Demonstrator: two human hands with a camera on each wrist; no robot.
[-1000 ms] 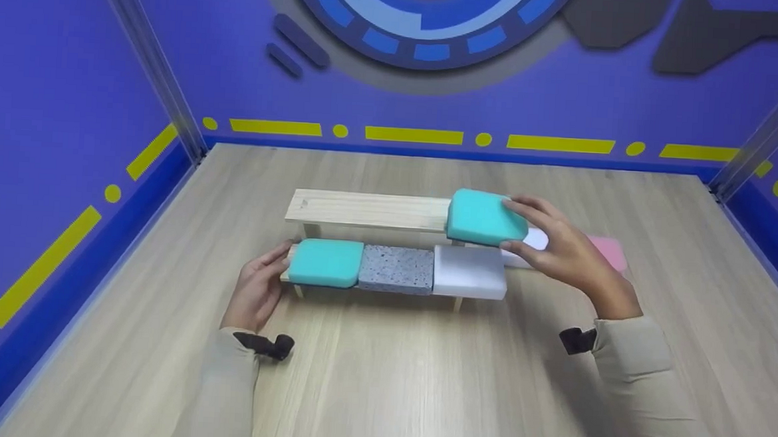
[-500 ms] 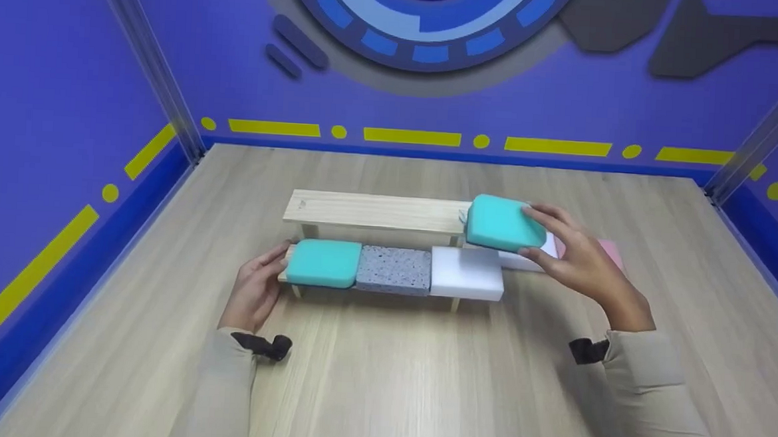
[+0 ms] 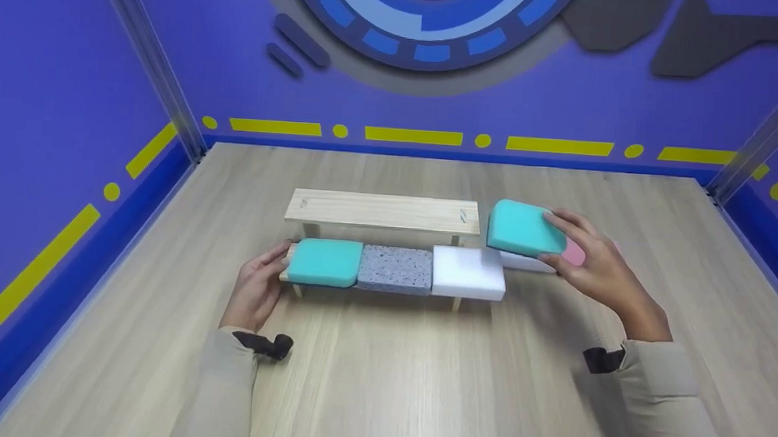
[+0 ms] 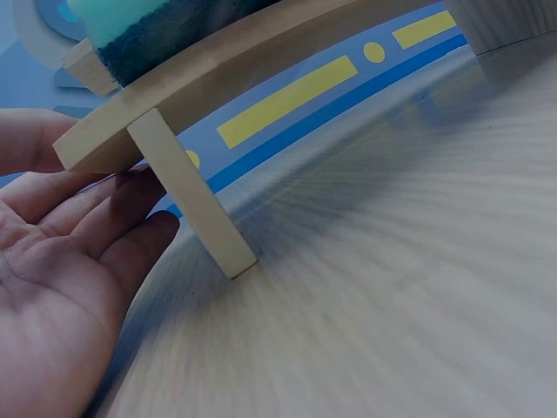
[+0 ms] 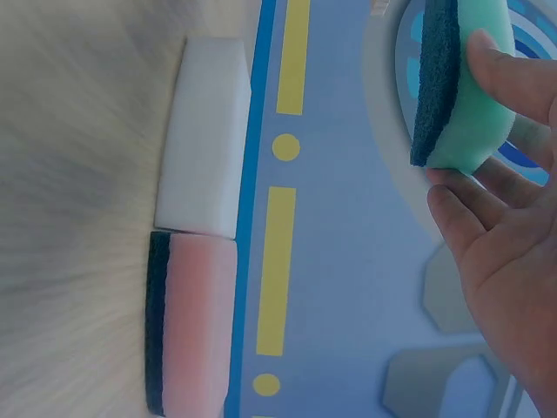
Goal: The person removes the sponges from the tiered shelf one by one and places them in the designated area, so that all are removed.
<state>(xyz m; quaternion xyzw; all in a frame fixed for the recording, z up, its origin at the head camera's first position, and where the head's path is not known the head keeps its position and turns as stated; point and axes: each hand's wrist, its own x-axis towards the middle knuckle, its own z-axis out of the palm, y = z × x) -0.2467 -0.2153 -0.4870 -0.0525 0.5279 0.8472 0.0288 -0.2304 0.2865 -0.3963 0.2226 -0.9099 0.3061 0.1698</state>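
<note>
Held up off the table at the right end of a two-step wooden rack (image 3: 383,211) is a teal scouring sponge (image 3: 525,227) with a dark green pad underneath. My right hand (image 3: 590,259) pinches it between thumb and fingers. On the rack's lower, front step lie another teal sponge (image 3: 325,262), a speckled grey sponge (image 3: 395,269) and a white sponge (image 3: 468,272), side by side. My left hand (image 3: 259,285) grips the left end of that step; in the left wrist view its thumb lies at the board's edge and the fingers (image 4: 113,218) reach beneath.
On the table right of the rack, a white block-shaped sponge (image 5: 204,139) lies end to end with a pink scouring sponge (image 5: 202,322). Blue printed panels (image 3: 395,105) enclose the table (image 3: 366,390) at the back and sides.
My right hand has carried the teal sponge rightward from over the right end of the upper step to beyond it, baring that end. My left hand stays at the rack.
</note>
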